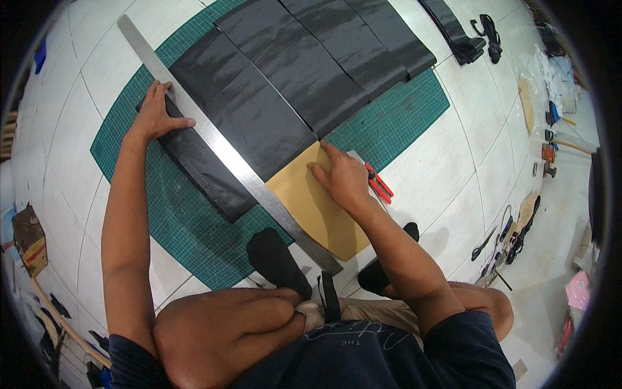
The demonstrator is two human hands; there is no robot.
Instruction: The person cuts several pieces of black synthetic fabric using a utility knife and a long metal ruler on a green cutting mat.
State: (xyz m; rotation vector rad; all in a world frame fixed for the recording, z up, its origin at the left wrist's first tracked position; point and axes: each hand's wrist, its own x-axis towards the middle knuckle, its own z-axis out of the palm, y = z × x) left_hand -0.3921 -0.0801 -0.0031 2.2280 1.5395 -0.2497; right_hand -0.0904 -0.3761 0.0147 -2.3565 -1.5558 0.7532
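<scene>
A long steel ruler (223, 149) lies diagonally across sheets of black material (253, 84) on a green cutting mat (188, 220). My left hand (157, 115) presses on the ruler's upper part, thumb and fingers spread apart. A narrower black strip (207, 172) lies on the near-left side of the ruler. My right hand (340, 178) rests on a tan card piece (311, 201), with index finger and thumb stretched toward its far edge. The card meets the ruler's right edge and the black sheets. Its other fingers are partly hidden underneath.
A red-and-black hand tool (380, 187) lies just right of my right hand. My feet in black socks (275, 259) flank the ruler's near end. Folded black material (457, 35) and a coiled black cord (491, 40) lie far right; scissors (483, 245) and other tools lie right.
</scene>
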